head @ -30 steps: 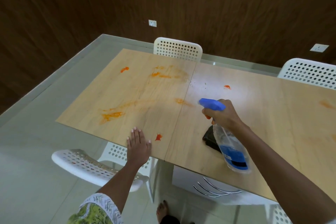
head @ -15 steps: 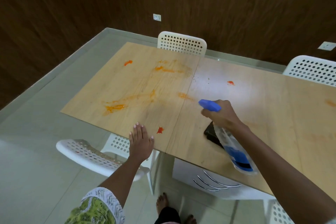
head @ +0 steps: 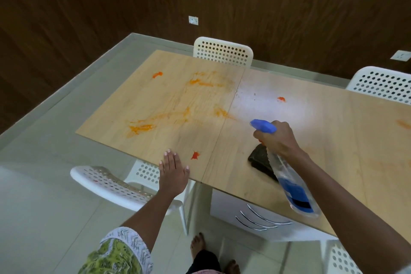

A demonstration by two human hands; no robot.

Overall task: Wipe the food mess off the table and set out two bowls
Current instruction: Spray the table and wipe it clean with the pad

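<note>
The light wooden table (head: pixel 333 140) carries orange food smears (head: pixel 142 128) across its left half and small red blobs (head: pixel 195 155). My right hand (head: pixel 278 138) grips a clear spray bottle (head: pixel 291 184) with a blue nozzle and blue liquid, held tilted above the table, nozzle aimed left. Under it lies a dark sponge (head: pixel 261 159), partly hidden by the bottle. My left hand (head: pixel 172 171) rests flat, fingers straight, on the near table edge beside a red blob. A wet sheen (head: pixel 262 104) shows near the middle. No bowls are in view.
White perforated chairs stand at the far side (head: pixel 222 53), the far right (head: pixel 382 84) and tucked at the near left (head: pixel 106 182). A white drawer unit (head: pixel 244 213) sits under the table. Dark wood-panelled walls close the corner behind. My bare feet (head: pixel 198 244) stand on the pale floor.
The view has shifted slightly. My right hand with the bottle has stayed over the sponge, and the left hand stays flat on the table edge.
</note>
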